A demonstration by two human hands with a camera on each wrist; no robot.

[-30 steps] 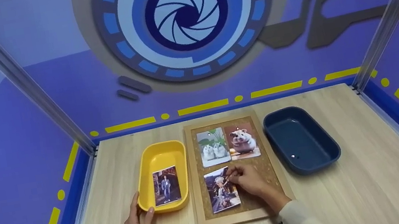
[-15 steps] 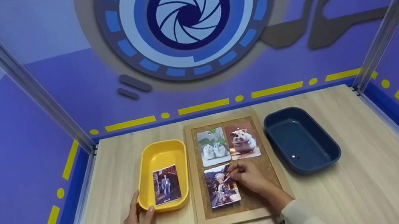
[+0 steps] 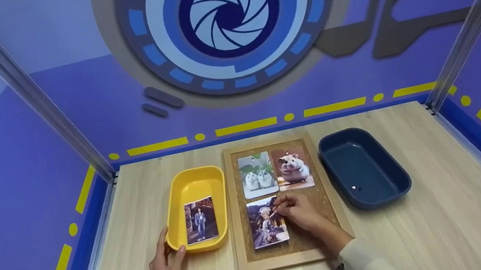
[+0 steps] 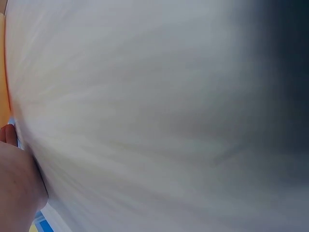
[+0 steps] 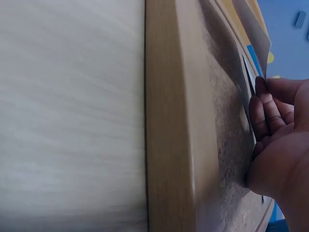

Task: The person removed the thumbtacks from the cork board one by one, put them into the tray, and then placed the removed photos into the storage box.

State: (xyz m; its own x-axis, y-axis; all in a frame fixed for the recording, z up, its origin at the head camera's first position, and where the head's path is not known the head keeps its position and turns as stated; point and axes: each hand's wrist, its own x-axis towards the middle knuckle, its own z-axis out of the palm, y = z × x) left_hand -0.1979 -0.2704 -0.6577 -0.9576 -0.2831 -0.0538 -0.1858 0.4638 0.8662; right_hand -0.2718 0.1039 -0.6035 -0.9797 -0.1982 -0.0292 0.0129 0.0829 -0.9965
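Observation:
My right hand pinches the right edge of a photo of a costumed figure with a pale headdress, over the lower left of the framed corkboard. In the right wrist view, thumb and index fingertips meet on the lifted photo, the other fingers curled close over the cork. My left hand grips the near left corner of the yellow tray, thumb on its rim. Inside that tray lies a photo of a standing person. The left wrist view shows mostly blurred tabletop.
Two hamster photos, one with a pair and one with a single hamster, are pinned side by side on the upper cork. Right of the board stands a dark blue tray holding tiny pins. Purple walls surround the table.
The pinched photo has shifted slightly upward toward the hamster photos and straightened, its lower edge rising. My left hand keeps its hold on the yellow tray.

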